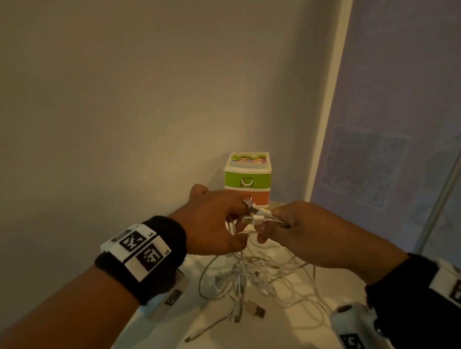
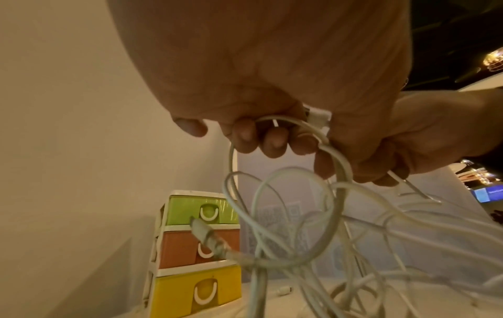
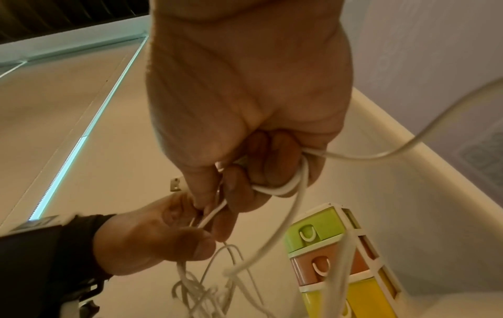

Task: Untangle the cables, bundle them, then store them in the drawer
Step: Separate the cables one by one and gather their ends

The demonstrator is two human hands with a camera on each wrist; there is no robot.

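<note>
A tangle of white cables [image 1: 256, 277] hangs from both hands down onto the white table [image 1: 344, 280]. My left hand [image 1: 239, 216] grips a cable loop [image 2: 293, 215] with curled fingers [image 2: 272, 139]. My right hand [image 1: 269, 225] meets it and holds several strands [image 3: 288, 187] wrapped round its curled fingers [image 3: 239, 193]. White plugs [image 1: 258, 217] stick out between the two hands. Behind them in the corner stands a small drawer unit [image 1: 247, 178] with green, orange and yellow drawers [image 2: 196, 258], all closed.
A loose USB plug [image 1: 255, 310] and a thin cable end [image 1: 203, 333] lie on the table near its front edge. A beige wall is behind and to the left. A pale panel with a QR code [image 1: 365, 167] stands at the right.
</note>
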